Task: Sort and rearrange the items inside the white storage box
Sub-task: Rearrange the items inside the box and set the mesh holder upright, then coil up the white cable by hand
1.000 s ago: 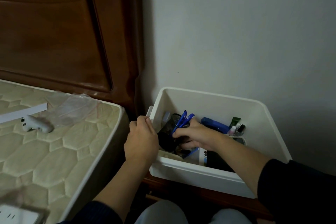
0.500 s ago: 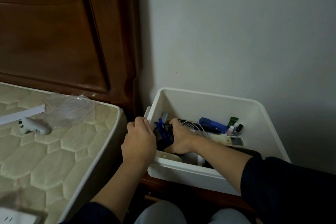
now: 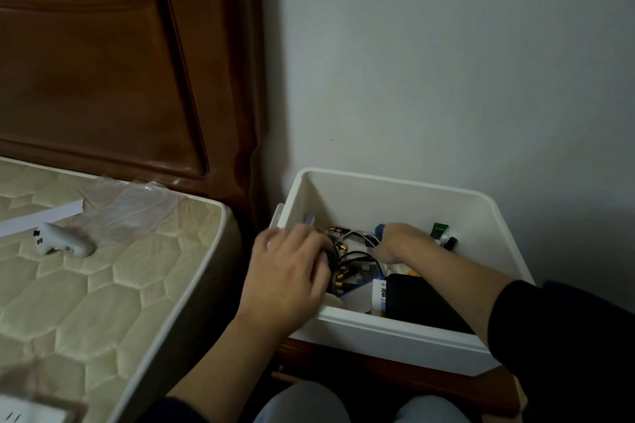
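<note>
Beside the bed (image 3: pixel 113 288), the white storage box (image 3: pixel 388 330) stands against the wall. Left hand (image 3: pixel 288 275), blurred, curls its fingers around black cables (image 3: pixel 354 256) inside; right hand (image 3: pixel 398 242) reaches deeper, finger state indiscernible.

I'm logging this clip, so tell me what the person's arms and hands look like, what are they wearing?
Both hands are bare: no gloves, rings or watch visible. The left hand is motion-blurred. The right hand leads to a bare forearm. Dark sleeves are pushed up both arms.
</note>
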Tool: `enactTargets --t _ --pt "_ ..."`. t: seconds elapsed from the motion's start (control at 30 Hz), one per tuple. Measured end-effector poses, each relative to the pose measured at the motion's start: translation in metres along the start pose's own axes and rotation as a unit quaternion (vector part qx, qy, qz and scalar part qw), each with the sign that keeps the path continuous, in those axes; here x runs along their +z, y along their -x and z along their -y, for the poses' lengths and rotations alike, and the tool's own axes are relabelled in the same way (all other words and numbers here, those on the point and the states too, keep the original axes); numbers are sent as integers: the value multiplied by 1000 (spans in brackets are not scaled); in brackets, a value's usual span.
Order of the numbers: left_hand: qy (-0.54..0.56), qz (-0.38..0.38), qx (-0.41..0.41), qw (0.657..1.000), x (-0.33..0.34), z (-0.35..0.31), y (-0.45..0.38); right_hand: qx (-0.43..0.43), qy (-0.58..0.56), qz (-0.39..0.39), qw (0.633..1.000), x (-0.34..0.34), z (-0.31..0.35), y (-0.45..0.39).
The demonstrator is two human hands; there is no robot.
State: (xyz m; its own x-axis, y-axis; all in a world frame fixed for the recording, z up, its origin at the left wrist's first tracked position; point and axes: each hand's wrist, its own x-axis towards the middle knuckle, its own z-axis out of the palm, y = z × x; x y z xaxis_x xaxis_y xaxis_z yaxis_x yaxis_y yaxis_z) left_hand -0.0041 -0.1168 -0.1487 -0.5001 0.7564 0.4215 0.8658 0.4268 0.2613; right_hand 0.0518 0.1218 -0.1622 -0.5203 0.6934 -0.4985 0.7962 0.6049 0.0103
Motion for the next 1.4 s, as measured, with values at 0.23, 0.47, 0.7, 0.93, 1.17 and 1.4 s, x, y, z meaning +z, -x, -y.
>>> enactTargets --t 0.23,0.47,0.7,0.93,1.17,1.4 --pt "-101 224 38 969 4 3 -12 2 -92 24 995 26 4 -11" --pt "-131 241 38 961 8 4 -14 -45 -227 -78 970 21 -16 -5" --pt "-122 249 32 960 5 3 -14 -159 -476 -187 844 -19 -23 41" --pt "-116 257 18 959 7 4 -14 -274 -584 -299 703 -61 -28 94" --pt "48 124 -96 986 -7 -15 -28 -396 -576 -323 638 -82 -31 145" --pt "213 220 -140 942 0 -75 -71 -448 -580 -351 583 -111 -50 196"
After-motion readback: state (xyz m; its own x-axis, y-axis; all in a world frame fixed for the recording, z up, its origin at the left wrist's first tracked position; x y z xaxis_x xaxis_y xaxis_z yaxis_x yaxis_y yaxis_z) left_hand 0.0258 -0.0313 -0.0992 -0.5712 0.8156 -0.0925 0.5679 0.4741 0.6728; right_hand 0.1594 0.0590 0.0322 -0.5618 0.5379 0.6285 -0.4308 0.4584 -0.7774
